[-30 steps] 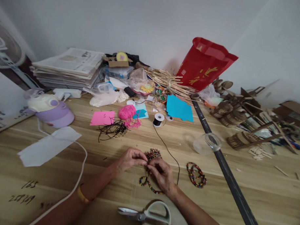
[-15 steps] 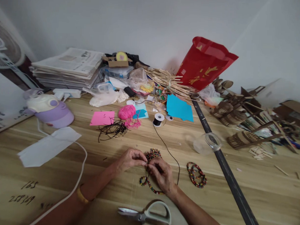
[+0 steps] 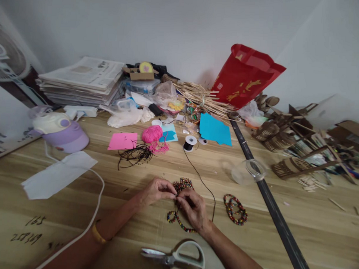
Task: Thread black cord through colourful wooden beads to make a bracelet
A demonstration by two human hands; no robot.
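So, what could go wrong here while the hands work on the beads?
1. The beaded strand trails from where the left hand and right hand pinch; a slip might spill its beads among the loose beads.
2. The scissors lie beside the right forearm; it might bump them.

Both bare forearms are angling in from the person's body, drawing together so that the two hands are meeting fingertip to fingertip. The left hand (image 3: 156,190) is lying knuckles up, its fingers curling under and its thumb and forefinger pinching tight right where it is touching the right hand. The right hand (image 3: 194,209) is sitting just beside it, slightly nearer the body, its back turned up, the wrist bending and the fingers folding inward into a close pinch.
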